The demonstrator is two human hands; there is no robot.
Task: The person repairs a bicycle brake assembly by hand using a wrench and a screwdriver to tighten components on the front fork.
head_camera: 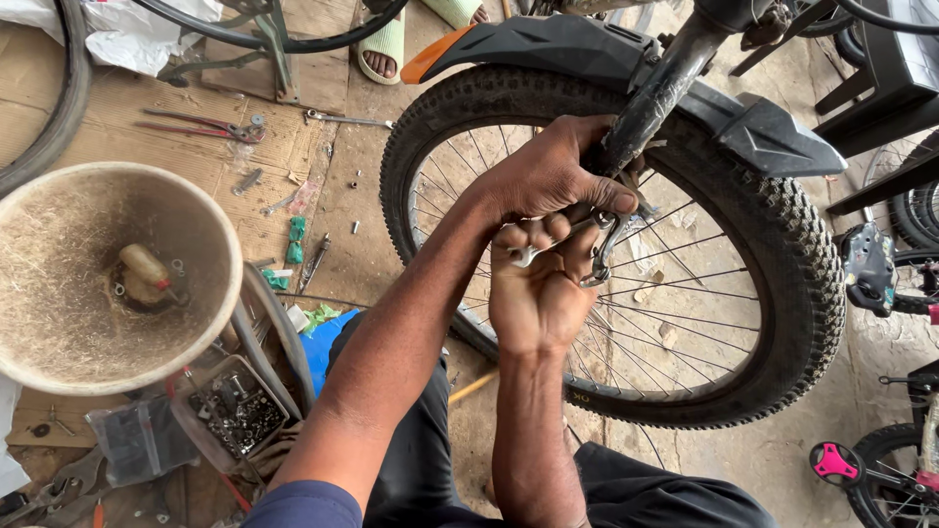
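Far left of frame, a big round beige basin (68,284) is sitting on the floor, with a small bottle (147,274) lying inside it. Upper left, red-handled pliers (201,125) are lying on flattened cardboard (117,127), loose bolts scattered nearby. Lower left, a clear plastic box (137,440) and a tray of nuts and screws (235,411) are sitting just beside the basin. Green scraps (293,240) and a blue sheet (318,347) are lying on the floor toward the centre.

Centre of frame, the left hand (548,176) is reaching in from lower left, wrapping closed around the lower end of the black fork leg (655,98), thumb pressing over toward the right. Just below it, the right hand (538,284) is coming up from bottom centre, fingers curled shut, gripping a silver wrench (587,249) whose head is sitting at the fork end, touching it. Exact fastener hidden by the fingers, cannot tell.

Both hands are working in front of the spoked bicycle wheel (782,244) with its knobby tyre, filling centre right. A black mudguard (587,49) with an orange tip is arching over it at top. Top centre, another person's foot in a green sandal (383,49) is standing on the floor. Far right, a grey pedal (869,266) and, lower right, a pink pedal (836,462) of other bikes are showing.
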